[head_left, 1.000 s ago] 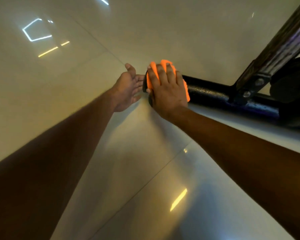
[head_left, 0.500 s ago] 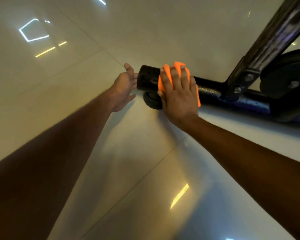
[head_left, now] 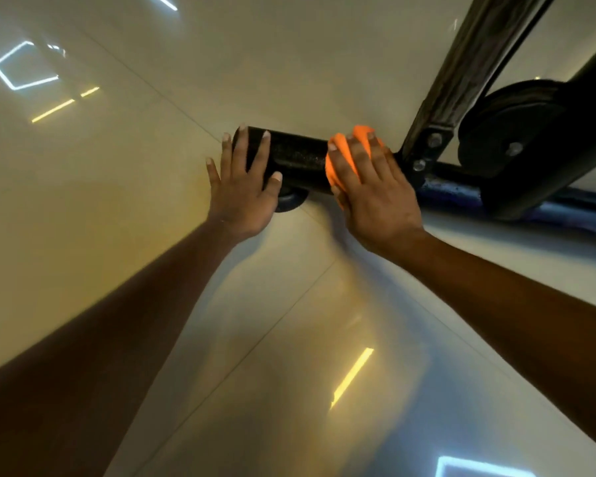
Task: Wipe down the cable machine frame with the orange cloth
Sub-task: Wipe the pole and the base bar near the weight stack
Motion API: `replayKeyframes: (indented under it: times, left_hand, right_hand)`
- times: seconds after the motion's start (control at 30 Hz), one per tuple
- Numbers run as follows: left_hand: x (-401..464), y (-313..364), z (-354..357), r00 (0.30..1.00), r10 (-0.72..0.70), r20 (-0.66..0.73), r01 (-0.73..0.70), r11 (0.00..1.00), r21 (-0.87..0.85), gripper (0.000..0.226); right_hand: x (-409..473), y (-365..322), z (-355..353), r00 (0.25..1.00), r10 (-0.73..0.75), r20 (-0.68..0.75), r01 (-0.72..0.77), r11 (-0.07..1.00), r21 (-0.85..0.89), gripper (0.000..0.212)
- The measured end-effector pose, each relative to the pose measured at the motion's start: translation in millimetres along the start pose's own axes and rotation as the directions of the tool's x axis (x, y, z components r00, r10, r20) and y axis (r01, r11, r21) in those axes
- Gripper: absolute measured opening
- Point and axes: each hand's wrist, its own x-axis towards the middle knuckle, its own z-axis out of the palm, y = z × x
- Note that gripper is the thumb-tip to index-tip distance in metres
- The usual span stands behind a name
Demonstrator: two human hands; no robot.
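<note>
Two hands: right hand presses orange cloth on speckled black tube.

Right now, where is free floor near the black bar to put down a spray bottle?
The glossy tiled floor left of the left hand is bare, as is the patch between both forearms. It is crowded to the right of the right hand with the orange cloth: bolted bracket, black pulley wheel.

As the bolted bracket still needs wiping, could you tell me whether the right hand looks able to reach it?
Probably yes: the right hand presses the orange cloth on the tube beside the bracket, nothing between.
</note>
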Motion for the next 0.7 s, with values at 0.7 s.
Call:
replayKeyframes:
  times: [0.7]
  left_hand:
    - [-38.8, 88.8, 0.9, 0.936, 0.351, 0.037, -0.341, 0.926, -0.163, 0.052]
  right_hand:
    - [-71.2, 12.5, -79.1, 0.976, 0.101, 0.193, -0.180, 0.874, 0.451, 0.051]
